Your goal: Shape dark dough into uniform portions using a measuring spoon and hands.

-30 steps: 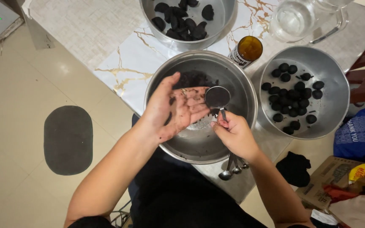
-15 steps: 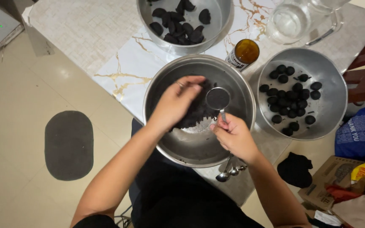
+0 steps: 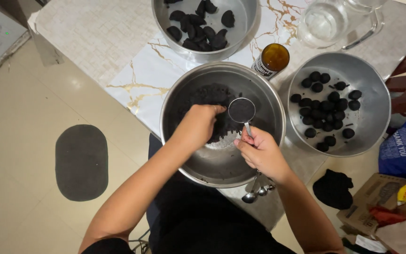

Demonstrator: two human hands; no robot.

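Observation:
A large steel bowl (image 3: pixel 269 101) sits in front of me with a heap of black crumbly mixture (image 3: pixel 207 96) inside. My left hand (image 3: pixel 196 124) reaches palm-down into that mixture, fingers curled into it. My right hand (image 3: pixel 259 150) holds the handle of a small round metal measuring cup (image 3: pixel 241 110) filled with black mixture, raised over the bowl. More measuring spoons (image 3: pixel 257 192) of the same set dangle below my right wrist.
A steel bowl (image 3: pixel 374 113) at right holds several black balls. Another bowl (image 3: pixel 247 26) at the back holds black flattened pieces. A small amber jar (image 3: pixel 271 59) and a glass pitcher (image 3: pixel 325 21) stand between them. A dark oval mat (image 3: pixel 81 162) lies on the floor at left; clutter and a box (image 3: pixel 367 207) sit at right.
My left hand turned from palm-up beside the cup to palm-down and pushed into the black mixture. The right hand kept the measuring cup almost still over the bowl.

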